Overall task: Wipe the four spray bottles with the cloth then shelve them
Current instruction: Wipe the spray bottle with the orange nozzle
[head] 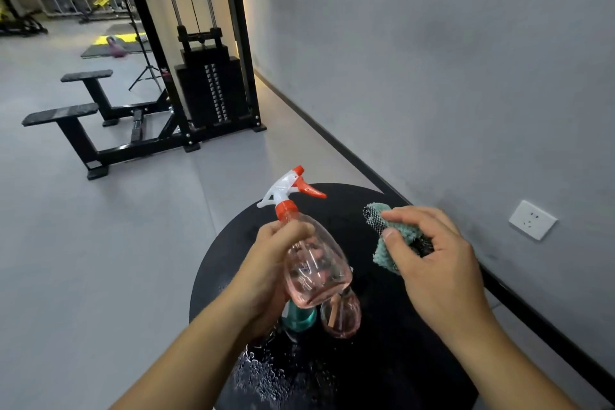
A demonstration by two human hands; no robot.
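**Head view: pink bottle lifted, cloth ready beside it**

Your left hand [266, 263] is curled round the upper body of a clear pink spray bottle [316, 273], holding it off the table and tilted so that its orange-and-white trigger head [293, 186] points up and away from you. Your right hand [432, 263] pinches a bunched teal cloth [396, 243] between thumb and fingers, just beside the bottle but not touching it.

Below the lifted bottle, a teal bottle [299, 316] and another pink bottle [342, 313] sit close together on the round black table [382, 359], both partly hidden. A fourth bottle does not show. Water droplets [266, 376] lie on the table's near edge.

Beyond the table stand a black cable machine [213, 86], a grey wall and a white wall socket [532, 219]. No shelf can be made out.

You appear to be in the wiping step, with this bottle about to be cleaned. Next, bring the cloth against the bottle's body and rub round it, turning the bottle with your left hand to reach every side.
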